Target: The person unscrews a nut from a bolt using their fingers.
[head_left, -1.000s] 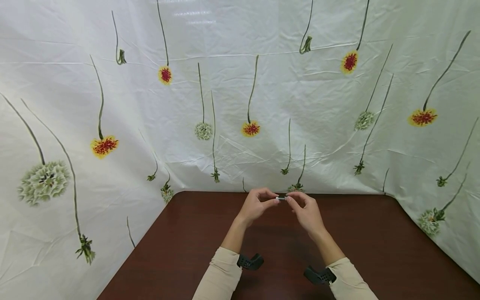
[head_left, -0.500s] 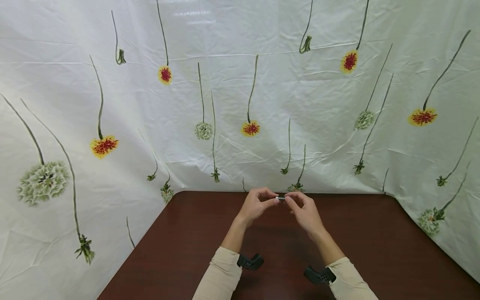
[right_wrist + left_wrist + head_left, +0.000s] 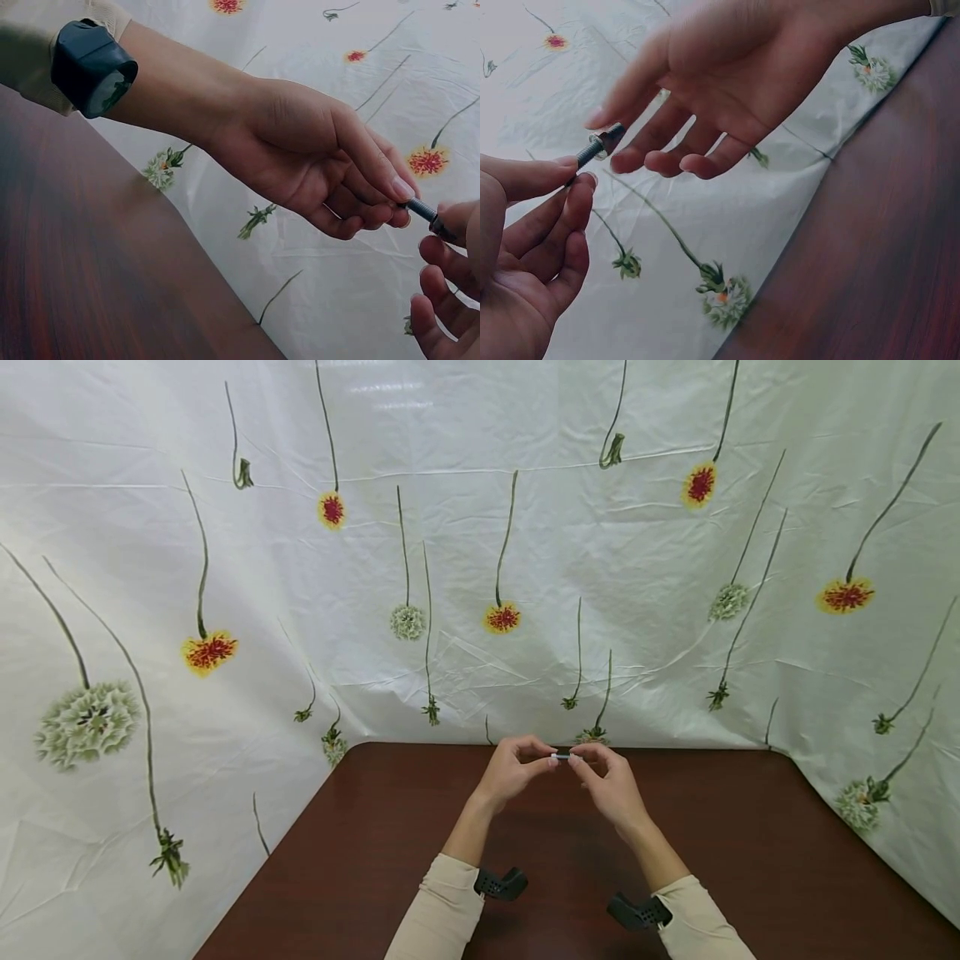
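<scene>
Pinching grey threaded metal bolt (image 3: 588,156) in left hand (image 3: 510,773); seemingly threading silvery ring-shaped metal nut (image 3: 598,146) within right hand's (image 3: 615,781) curled fingers; calls next for steady turning.

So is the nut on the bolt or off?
On: in the left wrist view, the nut rings the bolt, which pokes out both sides.

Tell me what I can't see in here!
End of the bolt in the left hand: both wrist views, covered by that hand's pinch.
Whether the ring round the bolt is a nut: left wrist view, too small and blurred.
Rest of the right hand: right wrist view, cut off by the right edge.
Upper sleeves: head view, cut off by the bottom edge.
</scene>
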A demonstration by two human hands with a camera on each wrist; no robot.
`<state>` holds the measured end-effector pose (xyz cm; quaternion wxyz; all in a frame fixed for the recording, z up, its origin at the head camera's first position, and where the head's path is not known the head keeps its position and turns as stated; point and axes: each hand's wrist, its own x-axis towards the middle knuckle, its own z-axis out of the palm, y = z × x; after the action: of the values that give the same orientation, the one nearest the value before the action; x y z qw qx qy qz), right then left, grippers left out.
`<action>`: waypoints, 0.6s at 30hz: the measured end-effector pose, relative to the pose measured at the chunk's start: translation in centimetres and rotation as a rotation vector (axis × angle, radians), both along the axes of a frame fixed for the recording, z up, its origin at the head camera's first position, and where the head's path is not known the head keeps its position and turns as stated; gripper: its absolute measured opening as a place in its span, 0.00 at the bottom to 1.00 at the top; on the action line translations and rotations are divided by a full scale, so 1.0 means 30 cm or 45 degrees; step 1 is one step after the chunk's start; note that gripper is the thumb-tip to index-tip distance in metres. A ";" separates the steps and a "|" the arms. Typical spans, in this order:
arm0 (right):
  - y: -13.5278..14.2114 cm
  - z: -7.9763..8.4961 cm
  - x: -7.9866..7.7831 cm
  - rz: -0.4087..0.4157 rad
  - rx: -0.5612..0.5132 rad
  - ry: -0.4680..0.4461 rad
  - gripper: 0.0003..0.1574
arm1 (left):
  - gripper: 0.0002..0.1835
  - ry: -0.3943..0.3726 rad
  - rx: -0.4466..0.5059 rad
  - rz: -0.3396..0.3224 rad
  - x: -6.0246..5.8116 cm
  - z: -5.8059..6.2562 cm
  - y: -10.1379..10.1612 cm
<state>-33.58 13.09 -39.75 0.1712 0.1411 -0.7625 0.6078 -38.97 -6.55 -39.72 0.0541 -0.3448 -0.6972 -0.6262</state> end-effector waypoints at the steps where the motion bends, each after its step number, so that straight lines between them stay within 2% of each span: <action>1: 0.000 0.000 -0.001 -0.006 -0.003 0.003 0.14 | 0.07 0.002 -0.003 0.000 0.001 0.000 0.000; 4: 0.000 0.000 -0.004 -0.011 -0.004 0.032 0.11 | 0.06 0.004 -0.007 -0.002 0.000 -0.001 -0.001; 10: 0.003 -0.003 -0.005 0.004 0.003 0.034 0.16 | 0.07 -0.002 -0.002 -0.005 0.001 -0.002 -0.002; 14: 0.002 -0.007 -0.009 -0.022 -0.034 0.015 0.14 | 0.07 0.005 -0.008 0.004 0.003 0.001 -0.001; 18: 0.003 -0.005 -0.009 -0.017 -0.042 0.053 0.11 | 0.07 0.007 -0.007 0.009 0.003 0.001 0.001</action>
<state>-33.84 13.19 -39.89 0.1933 0.1456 -0.7496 0.6161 -38.89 -6.53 -39.69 0.0572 -0.3441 -0.6999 -0.6232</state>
